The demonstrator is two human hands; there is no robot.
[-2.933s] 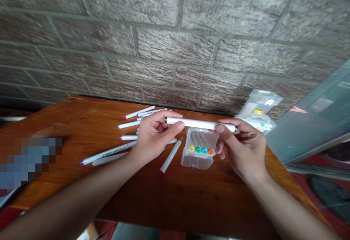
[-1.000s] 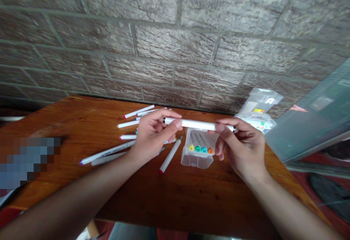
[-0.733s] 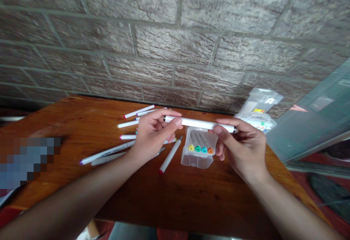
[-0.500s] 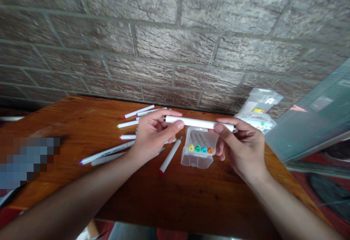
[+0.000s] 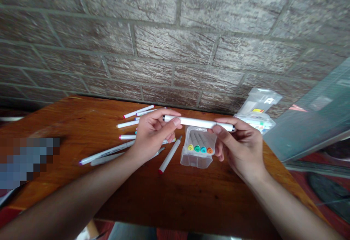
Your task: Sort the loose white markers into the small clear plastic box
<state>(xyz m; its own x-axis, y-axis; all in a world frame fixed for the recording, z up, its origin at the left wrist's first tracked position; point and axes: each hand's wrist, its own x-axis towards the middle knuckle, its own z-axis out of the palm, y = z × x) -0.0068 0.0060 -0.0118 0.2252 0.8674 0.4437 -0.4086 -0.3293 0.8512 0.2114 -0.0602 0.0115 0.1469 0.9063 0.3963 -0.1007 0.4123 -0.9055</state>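
A white marker (image 5: pixel 195 122) with black ends is held nearly level between my two hands, above the table. My left hand (image 5: pixel 154 132) pinches its left end between thumb and fingers. Around the other end, the thumb and fingers of my right hand (image 5: pixel 240 143) are closed. Just below the marker stands a clear plastic case (image 5: pixel 196 161) with several markers in it, their round ends yellow, green, blue and orange. A grey-white marker with a red end (image 5: pixel 169 158) lies left of the case. More loose markers (image 5: pixel 108 152) lie around and partly behind my left hand.
The wooden table (image 5: pixel 191 196) meets a stone-block wall (image 5: pixel 164 47) at the back. At the right rear stands another clear case (image 5: pixel 257 120) with its lid raised, close to a glass panel (image 5: pixel 308 120). A pixelated patch (image 5: pixel 27 163) covers something at the left edge.
Almost nothing differs. Both hands and the marker between them have shifted very slightly to the left, with the grip the same.
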